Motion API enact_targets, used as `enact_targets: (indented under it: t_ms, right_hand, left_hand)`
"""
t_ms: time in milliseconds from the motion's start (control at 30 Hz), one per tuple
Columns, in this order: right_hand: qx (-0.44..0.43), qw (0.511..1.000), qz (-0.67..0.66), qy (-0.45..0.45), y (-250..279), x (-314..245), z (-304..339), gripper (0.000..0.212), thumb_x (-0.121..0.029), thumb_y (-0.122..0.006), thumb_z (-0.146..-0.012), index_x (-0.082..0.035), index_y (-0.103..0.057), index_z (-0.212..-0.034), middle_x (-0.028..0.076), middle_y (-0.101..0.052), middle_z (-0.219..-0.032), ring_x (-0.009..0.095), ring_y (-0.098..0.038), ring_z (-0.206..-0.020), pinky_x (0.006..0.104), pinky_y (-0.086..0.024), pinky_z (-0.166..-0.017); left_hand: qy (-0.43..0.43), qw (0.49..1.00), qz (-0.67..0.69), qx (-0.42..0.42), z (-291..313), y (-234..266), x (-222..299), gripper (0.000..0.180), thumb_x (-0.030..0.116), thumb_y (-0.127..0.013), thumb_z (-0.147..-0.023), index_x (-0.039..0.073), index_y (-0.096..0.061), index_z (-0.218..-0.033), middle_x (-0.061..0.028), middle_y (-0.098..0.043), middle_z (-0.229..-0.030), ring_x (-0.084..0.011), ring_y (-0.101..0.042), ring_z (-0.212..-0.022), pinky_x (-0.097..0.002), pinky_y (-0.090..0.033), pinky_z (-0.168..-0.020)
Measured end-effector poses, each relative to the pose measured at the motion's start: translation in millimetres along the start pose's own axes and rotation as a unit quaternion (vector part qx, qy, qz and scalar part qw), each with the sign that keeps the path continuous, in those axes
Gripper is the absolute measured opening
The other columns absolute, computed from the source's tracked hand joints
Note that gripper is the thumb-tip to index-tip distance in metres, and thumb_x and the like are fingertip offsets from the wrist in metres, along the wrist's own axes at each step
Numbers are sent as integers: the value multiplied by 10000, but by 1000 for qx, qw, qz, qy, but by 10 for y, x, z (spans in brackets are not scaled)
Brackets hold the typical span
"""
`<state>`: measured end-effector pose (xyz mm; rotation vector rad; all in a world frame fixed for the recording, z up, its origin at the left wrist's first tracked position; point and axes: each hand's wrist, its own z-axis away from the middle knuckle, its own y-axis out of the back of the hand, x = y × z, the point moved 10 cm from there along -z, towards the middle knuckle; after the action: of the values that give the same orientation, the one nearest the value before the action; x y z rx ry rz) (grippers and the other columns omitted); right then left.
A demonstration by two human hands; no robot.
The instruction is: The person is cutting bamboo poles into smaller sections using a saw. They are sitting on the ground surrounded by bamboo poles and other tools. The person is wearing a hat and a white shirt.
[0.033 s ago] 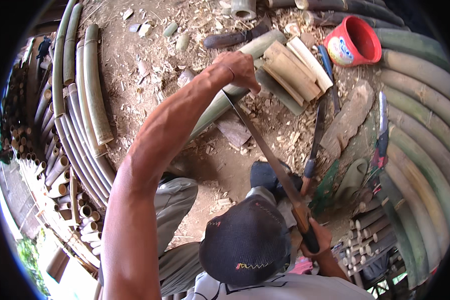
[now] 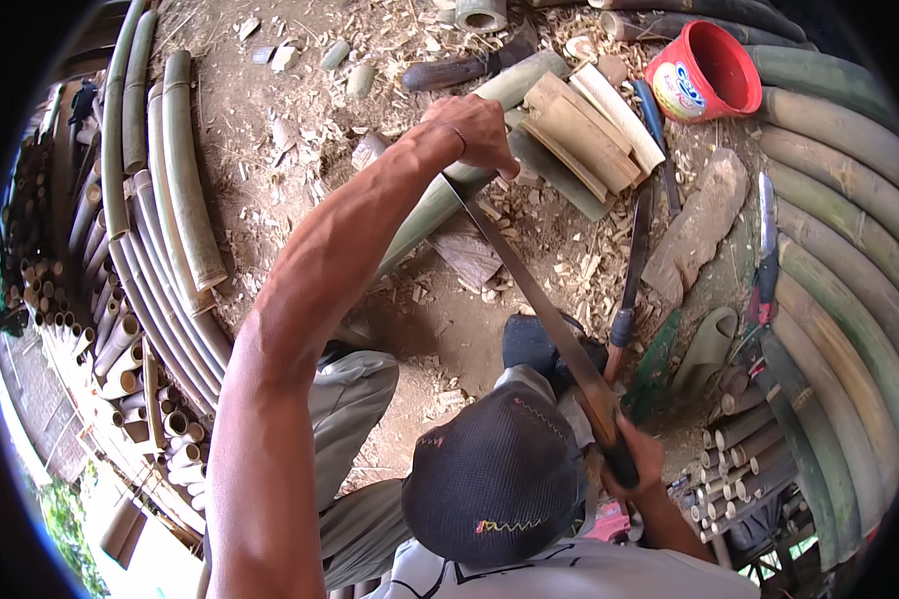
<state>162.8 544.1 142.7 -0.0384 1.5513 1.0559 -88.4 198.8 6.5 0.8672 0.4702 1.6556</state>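
A green bamboo pole (image 2: 422,222) lies slantwise on the ground, partly hidden under my left forearm. My left hand (image 2: 474,132) is closed over the pole's upper part, pressing down on it. A handsaw (image 2: 539,304) slants across the middle, and its narrow tip end rests at the pole just below my left hand. Near the lower right my right hand (image 2: 644,454), slightly blurred, grips the saw's dark handle. Split bamboo pieces (image 2: 579,135) are stacked beside my left hand. Whether the teeth have cut into the pole cannot be made out.
A red bucket (image 2: 704,72) stands at the far right. Knives lie on the ground, one dark-bladed (image 2: 634,270) and another with a shiny blade (image 2: 766,225). A wood slab (image 2: 699,225) lies between them. Bamboo poles (image 2: 185,170) line the left, more (image 2: 839,160) the right. Shavings litter the dirt.
My right hand and the saw handle sit very slightly farther forward. My left hand stays on the bamboo pole. The whole view has shifted a little.
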Motion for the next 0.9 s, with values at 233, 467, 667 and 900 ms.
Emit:
enact_targets:
  t_ms: [233, 467, 667, 900]
  right_hand:
    - [73, 995, -54, 36, -699, -139, -2231, 703, -89, -707, -732, -22, -539, -1412, 210, -682, -918, 352, -675, -691, 414, -549, -623]
    - [4, 999, 40, 9, -244, 246, 9, 794, -219, -804, -716, -28, -527, -1435, 233, -723, -1005, 350, -732, -780, 411, -570, -704]
    - [118, 987, -80, 74, -788, -145, -2418, 705, -10, -684, -734, -28, -528, -1421, 174, -668, -779, 282, -682, -613, 354, -542, -592]
    - [-2, 999, -13, 35, -50, 183, -77, 703, -108, -718, -674, 125, -549, -1315, 312, -690, -1057, 410, -729, -957, 469, -575, -881]
  left_hand:
    - [19, 1000, -18, -12, 7, 135, 201, 497, 511, -764, -666, 92, -784, -931, -93, -753, -948, -242, -716, -879, -368, -562, -796]
    - [23, 999, -10, -25, 15, 13, 35, 473, 495, -767, -671, 89, -783, -914, -107, -753, -956, -248, -716, -892, -376, -554, -814]
    - [6, 998, 13, 67, -30, 236, 145, 461, 470, -763, -602, 48, -765, -788, -129, -732, -805, -270, -697, -731, -390, -554, -662]
    - [-18, 998, -14, 52, -39, 108, 6, 466, 501, -754, -631, 39, -715, -686, -86, -673, -662, -217, -623, -567, -382, -520, -535]
